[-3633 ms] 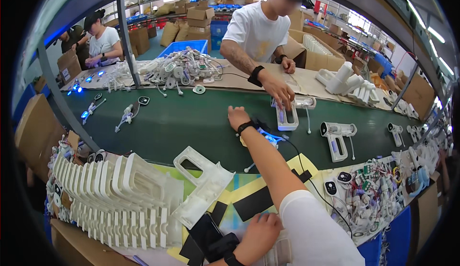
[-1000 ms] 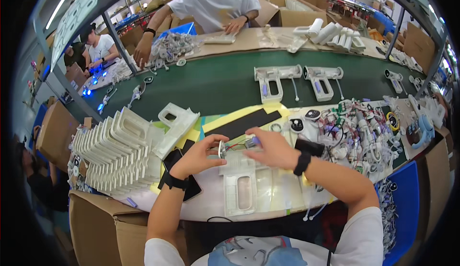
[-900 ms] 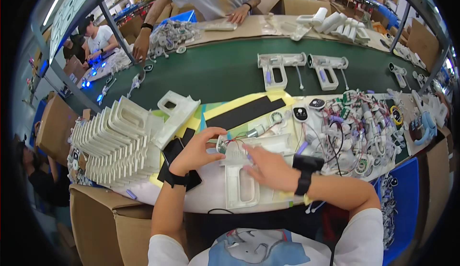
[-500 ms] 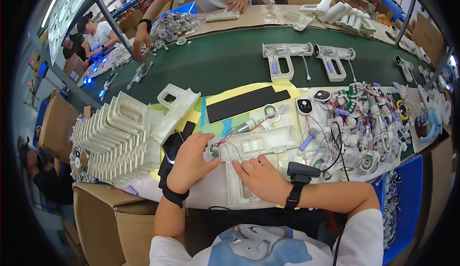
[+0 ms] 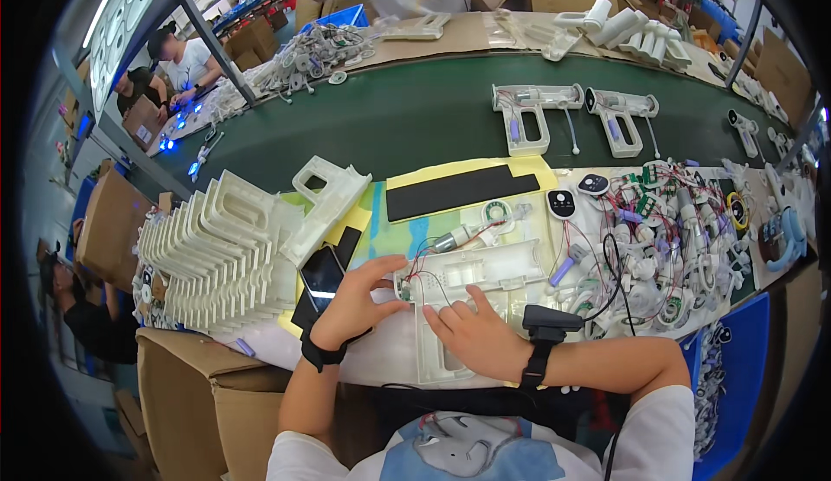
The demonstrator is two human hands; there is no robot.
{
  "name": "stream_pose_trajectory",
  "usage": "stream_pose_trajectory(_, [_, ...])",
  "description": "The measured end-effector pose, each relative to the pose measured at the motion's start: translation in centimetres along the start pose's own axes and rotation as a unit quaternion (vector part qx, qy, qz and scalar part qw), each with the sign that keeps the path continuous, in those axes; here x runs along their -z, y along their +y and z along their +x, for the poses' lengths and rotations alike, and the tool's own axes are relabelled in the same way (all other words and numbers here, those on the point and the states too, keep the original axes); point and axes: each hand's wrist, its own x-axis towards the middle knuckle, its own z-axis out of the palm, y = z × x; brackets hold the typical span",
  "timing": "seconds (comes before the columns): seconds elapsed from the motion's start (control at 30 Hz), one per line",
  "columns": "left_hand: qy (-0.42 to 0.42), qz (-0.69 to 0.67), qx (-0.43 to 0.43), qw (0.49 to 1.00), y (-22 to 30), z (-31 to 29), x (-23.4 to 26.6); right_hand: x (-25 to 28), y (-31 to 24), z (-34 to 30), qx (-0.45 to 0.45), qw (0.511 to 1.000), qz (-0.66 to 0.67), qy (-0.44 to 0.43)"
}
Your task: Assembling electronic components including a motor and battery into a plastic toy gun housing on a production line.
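A white pistol-shaped plastic housing half (image 5: 511, 266) lies open side up before me, its handle pointing toward me. My left hand (image 5: 362, 302) curls thumb and fingers around its left end, where a small green circuit board (image 5: 404, 290) partly shows. My right hand (image 5: 478, 339) rests over the near edge beside the handle, fingers bent onto the plastic and thumb hidden. Thin red and dark wires run from the board across the shell. Just beyond lies a silver motor (image 5: 454, 238) joined to a white part with a round green board (image 5: 497, 213).
Stacked housing halves (image 5: 229, 247) stand left, beside a phone (image 5: 322, 275). A black foam strip (image 5: 459, 192) lies farther back. Wired parts (image 5: 666, 256) are heaped right, above a blue bin (image 5: 736, 377). Two assembled units (image 5: 538, 117) sit on the green belt (image 5: 389, 117); a co-worker stands across it.
My left fingers have moved in around the housing's board end. My right hand stays nearly in place. Across the belt, the co-worker's hand has lifted, and a white part there is gone.
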Motion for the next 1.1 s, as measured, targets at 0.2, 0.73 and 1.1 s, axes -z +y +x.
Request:
stream_pose_trajectory(0.2, [-0.016,-0.023,0.044,0.999,1.1,0.3,0.0,0.2,0.1,-0.1,0.002,1.0,-0.018,-0.016])
stream_pose_trajectory(0.73, [-0.179,0.249,-0.051,0.95,2.7,3.1,3.5,-0.3,1.0,-0.5,0.023,0.999,0.014,-0.017])
stream_pose_trajectory(1.1, [-0.054,0.4,-0.145,0.903,-4.5,16.9,0.6,-0.4,0.2,-0.9,-0.009,0.999,0.042,0.024])
